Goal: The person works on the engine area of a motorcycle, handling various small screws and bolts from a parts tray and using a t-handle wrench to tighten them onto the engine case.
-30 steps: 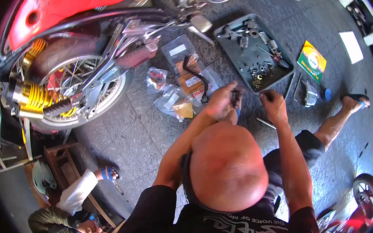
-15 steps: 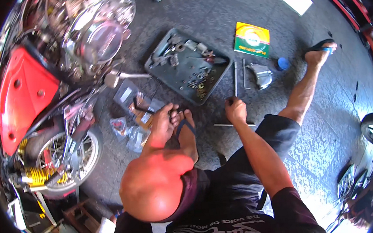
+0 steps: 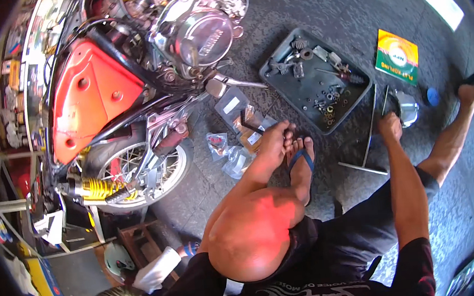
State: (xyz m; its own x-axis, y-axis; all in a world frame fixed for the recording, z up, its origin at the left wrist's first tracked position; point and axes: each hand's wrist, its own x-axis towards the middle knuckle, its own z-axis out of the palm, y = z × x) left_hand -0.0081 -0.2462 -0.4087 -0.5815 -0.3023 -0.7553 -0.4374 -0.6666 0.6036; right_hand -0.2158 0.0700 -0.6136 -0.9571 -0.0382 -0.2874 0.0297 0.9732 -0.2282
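Note:
My left hand [image 3: 277,143] is closed, fingers curled, on a black L-shaped hex key [image 3: 253,128] whose bent end sticks out to the left, over some small plastic packets [image 3: 239,158]. To the right, my right hand [image 3: 391,127] is closed at the lower end of a thin metal rod [image 3: 384,101]; its fingers are partly hidden. Just left of that hand, a long T-handle wrench [image 3: 369,140] lies on the floor. A silver metal cover [image 3: 406,107] rests right beside the same hand.
A grey tray [image 3: 295,99] holds several metal parts, washers and a screwdriver. A red-panelled motorcycle [image 3: 97,95] stands at left. A green and yellow packet [image 3: 397,57] and a blue round lid [image 3: 432,96] lie at right. My sandalled foot [image 3: 301,168] is beside my left hand.
The view has swung left, so everything sits further right. My right hand has left the T-handle wrench and moved right onto the thin rod. My left hand still holds the hex key.

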